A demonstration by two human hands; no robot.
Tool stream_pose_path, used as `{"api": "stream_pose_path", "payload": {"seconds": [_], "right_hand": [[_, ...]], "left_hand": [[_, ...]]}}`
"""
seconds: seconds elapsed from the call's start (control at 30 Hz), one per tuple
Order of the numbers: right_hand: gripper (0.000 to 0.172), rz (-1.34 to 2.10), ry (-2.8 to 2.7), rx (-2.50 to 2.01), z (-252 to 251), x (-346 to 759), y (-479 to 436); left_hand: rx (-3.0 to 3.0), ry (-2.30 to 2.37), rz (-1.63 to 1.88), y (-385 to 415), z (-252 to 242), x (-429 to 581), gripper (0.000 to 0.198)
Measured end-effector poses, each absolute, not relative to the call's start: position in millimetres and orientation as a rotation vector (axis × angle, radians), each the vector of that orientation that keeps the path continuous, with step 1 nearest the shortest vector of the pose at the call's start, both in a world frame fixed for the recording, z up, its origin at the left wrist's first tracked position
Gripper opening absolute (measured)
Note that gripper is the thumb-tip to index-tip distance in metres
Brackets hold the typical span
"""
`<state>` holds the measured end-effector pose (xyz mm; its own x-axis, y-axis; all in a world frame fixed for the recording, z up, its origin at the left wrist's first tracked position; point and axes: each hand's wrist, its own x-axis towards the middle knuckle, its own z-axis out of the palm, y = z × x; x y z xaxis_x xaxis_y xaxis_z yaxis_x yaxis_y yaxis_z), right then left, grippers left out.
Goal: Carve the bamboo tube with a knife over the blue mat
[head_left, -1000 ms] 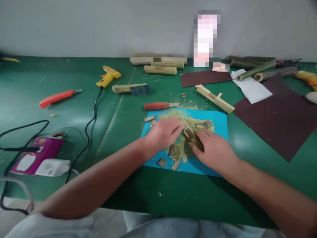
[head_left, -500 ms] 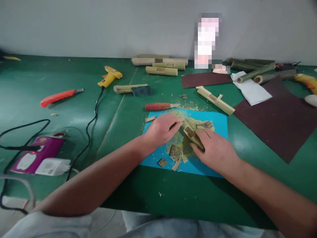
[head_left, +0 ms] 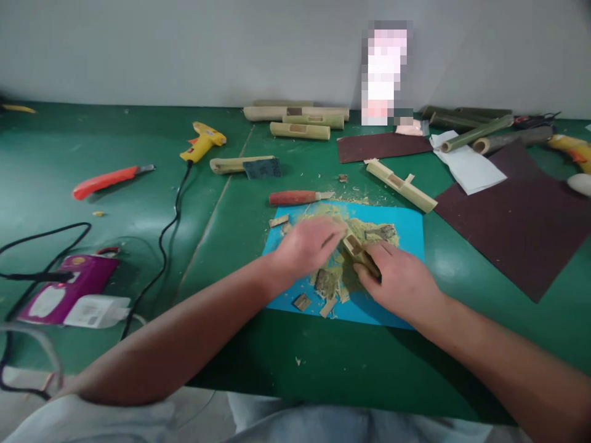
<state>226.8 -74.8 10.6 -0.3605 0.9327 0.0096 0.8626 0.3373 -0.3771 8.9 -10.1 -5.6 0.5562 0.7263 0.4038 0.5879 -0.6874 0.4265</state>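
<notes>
A short bamboo piece with a cut slot lies tilted over a blue sheet that is covered in greenish shavings. My right hand is closed round its near end. My left hand is curled at its far end, fingers pinched together against the bamboo; what the fingers hold, if anything, is hidden. Small bamboo chips lie at the sheet's near edge.
On the green table: a red-handled knife, an orange utility knife, a yellow glue gun with black cord, several bamboo tubes, a slotted bamboo piece, dark sandpaper sheets, a purple box.
My left hand has slid slightly back and forth along the bamboo's far end over the shavings. My right hand keeps the same grip in the same place.
</notes>
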Motion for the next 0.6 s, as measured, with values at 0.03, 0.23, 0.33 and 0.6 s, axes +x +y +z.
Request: {"api": "stream_pose_path", "payload": {"seconds": [0.03,0.23,0.33,0.6], "right_hand": [[0.022,0.461,-2.376,-1.632,10.6,226.7,-74.8],[0.022,0.474,-2.367,-1.634,12.7,226.4,-75.0],[0.021,0.473,-2.377,-1.638,13.5,226.0,-75.5],[0.019,0.462,-2.371,-1.647,13.5,225.8,-75.0]], "left_hand": [[2.551,1.055,0.803,-10.5,-6.0,8.8,0.025],[2.494,1.165,0.892,-6.2,-6.7,5.8,0.023],[2.502,1.139,0.807,-5.0,-6.0,5.7,0.025],[2.457,1.202,0.806,-3.8,-6.3,8.2,0.023]]}}
